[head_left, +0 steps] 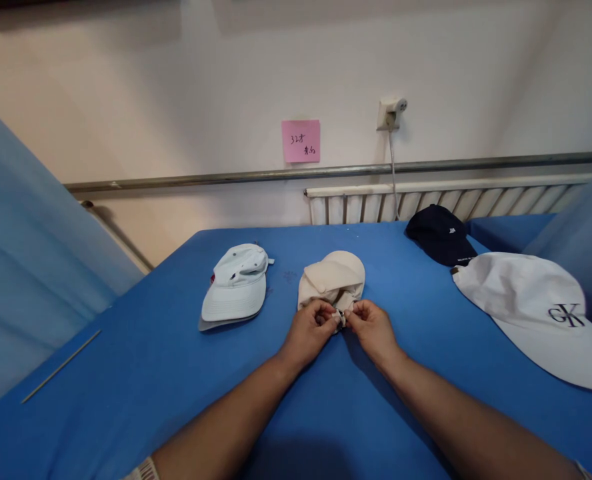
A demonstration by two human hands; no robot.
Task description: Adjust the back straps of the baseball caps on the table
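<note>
A beige baseball cap [332, 275] lies on the blue-covered table [216, 413], its brim pointing away from me and its back strap toward me. My left hand [312, 328] pinches the strap from the left side. From the right, my right hand [373, 327] grips the same strap between thumb and fingers. Between the fingertips a small dark buckle [341, 316] shows, partly hidden by the fingers. Whether the strap is fastened cannot be made out.
Pale caps [236, 283] lie stacked to the left. A navy cap [439, 233] and a large white cap [531, 307] sit at the right. A thin stick [61, 367] lies near the left edge. Behind are a radiator [356, 203], a metal rail [216, 179] and a plugged socket [389, 115].
</note>
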